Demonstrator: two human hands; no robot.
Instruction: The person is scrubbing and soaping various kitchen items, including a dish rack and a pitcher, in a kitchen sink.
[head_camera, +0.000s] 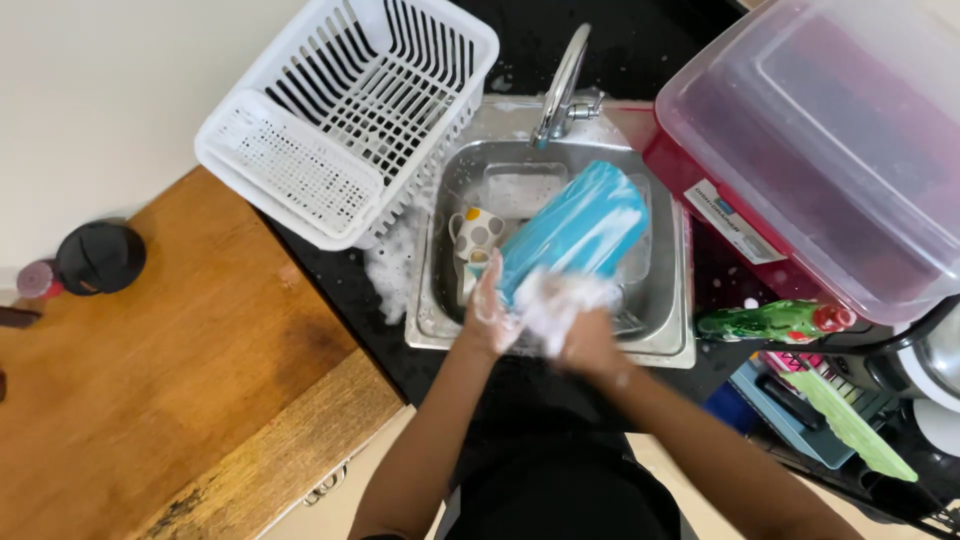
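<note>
Blue board (575, 230): tilted over the sink (660, 335), lower end buried in foam. Left hand (488, 315) clasps its lower left edge; right hand (585, 335) presses a foam-hidden pad against it, fingers indistinct. Spotted mug (477, 232) half hidden behind; white rack (350, 115) and pink tub (830, 150) crowd both sink sides.

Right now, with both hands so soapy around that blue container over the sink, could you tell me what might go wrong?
1. The blue container is foam-covered, and the left hand and right hand are both lathered, so it could slip.
2. A spotted mug sits in the sink right beside it; a drop might chip it.
3. Suds already lie on the dark counter by the white drying rack.
</note>
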